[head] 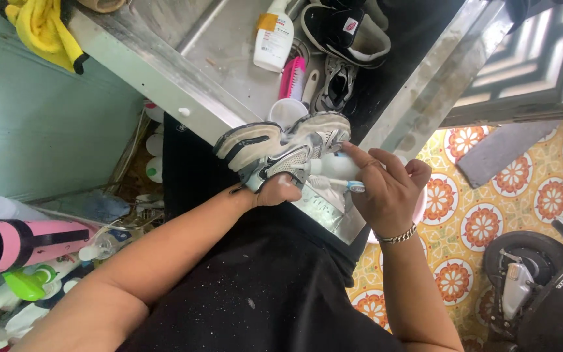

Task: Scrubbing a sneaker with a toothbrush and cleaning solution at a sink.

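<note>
My left hand (276, 190) is pushed inside a grey and white sneaker (280, 145) and holds it up over the near edge of a steel sink (164, 72). My right hand (386, 186) grips a small toothbrush (346, 185) together with a white bottle (333, 167), both pressed against the sneaker's side. A bracelet sits on my right wrist.
In the sink lie a white lotion bottle (273, 39), a pink brush (292, 78), a white cup (287, 112), a second grey sneaker (337, 83) and a black shoe (343, 29). Yellow gloves (43, 29) hang at the left. A pink tube (21, 242) and a scooter (535, 280) stand on the floor.
</note>
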